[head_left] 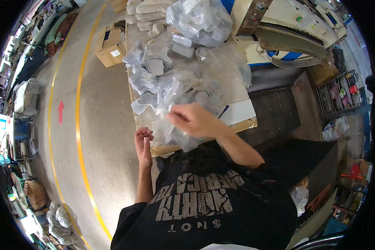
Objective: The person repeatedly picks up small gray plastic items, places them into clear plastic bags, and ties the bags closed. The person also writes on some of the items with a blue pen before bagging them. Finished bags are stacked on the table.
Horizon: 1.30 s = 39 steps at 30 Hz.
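Observation:
My right hand (192,119) is closed over the gathered neck of a clear plastic bag (169,86), at the near end of the worktable. Loose plastic from the bag hangs below that hand toward the table's edge. Pale flat cut pieces show through the film. My left hand (144,143) is raised just off the table's near left corner, fingers loosely bent and apart, with nothing visible in it. Beside the bag, stacks of grey-white cut pieces (143,80) lie along the table's left side.
Farther up the worktable (237,89) stand a large filled plastic bag (202,21) and piles of beige pieces (150,9). A white sheet (241,111) with a pen (223,111) lies at right. A cardboard box (109,46) stands left; a machine (293,25) stands right.

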{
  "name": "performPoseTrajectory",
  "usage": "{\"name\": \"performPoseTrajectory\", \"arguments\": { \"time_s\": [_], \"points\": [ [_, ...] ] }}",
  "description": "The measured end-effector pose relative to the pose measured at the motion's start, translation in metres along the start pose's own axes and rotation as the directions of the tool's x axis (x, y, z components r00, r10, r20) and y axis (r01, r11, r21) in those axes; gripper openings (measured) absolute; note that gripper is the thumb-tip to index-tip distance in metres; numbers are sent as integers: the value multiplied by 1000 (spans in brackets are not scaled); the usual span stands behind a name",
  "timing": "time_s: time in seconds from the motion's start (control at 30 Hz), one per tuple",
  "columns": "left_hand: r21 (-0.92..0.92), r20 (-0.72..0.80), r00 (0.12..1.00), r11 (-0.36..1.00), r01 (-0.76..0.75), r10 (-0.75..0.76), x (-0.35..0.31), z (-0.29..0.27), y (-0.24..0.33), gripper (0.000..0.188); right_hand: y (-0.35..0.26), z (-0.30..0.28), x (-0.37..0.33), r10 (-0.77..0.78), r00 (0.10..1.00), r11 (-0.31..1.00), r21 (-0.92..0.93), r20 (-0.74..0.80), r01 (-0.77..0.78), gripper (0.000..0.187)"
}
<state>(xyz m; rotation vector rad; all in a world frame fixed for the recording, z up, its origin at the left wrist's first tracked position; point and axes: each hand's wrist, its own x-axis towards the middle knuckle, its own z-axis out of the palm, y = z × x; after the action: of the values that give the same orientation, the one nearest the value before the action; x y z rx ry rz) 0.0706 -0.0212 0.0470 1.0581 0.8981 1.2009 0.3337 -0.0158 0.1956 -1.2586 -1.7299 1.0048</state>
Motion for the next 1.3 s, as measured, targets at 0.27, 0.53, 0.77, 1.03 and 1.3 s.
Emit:
{"name": "performPoseTrajectory", "arguments": {
  "time_s": [0.27, 0.53, 0.77, 1.03, 1.3],
  "points": [
    [788, 351, 933, 512, -340, 80, -12, 16, 18, 24, 39, 72, -14, 141, 984, 981, 117, 113, -154, 31],
    [378, 85, 938, 882, 281, -335, -6, 1, 51, 15, 68, 44, -39, 313, 905, 946, -177, 288, -271, 29],
    [834, 198, 701, 494, 247, -685, -6, -2, 98, 37, 75, 50, -60, 453, 741, 860, -464, 496, -215, 40],
    [680, 363, 733, 701, 214, -575, -7, -18, 80, 28, 76, 63, -63, 439, 826, 777, -611, 354, -151, 59],
    [408, 192, 858, 834, 371, -476, -9, -21, 71, 24, 99, 82, -50, 417, 829, 805, -575, 374, -145, 50]
  ]
}}
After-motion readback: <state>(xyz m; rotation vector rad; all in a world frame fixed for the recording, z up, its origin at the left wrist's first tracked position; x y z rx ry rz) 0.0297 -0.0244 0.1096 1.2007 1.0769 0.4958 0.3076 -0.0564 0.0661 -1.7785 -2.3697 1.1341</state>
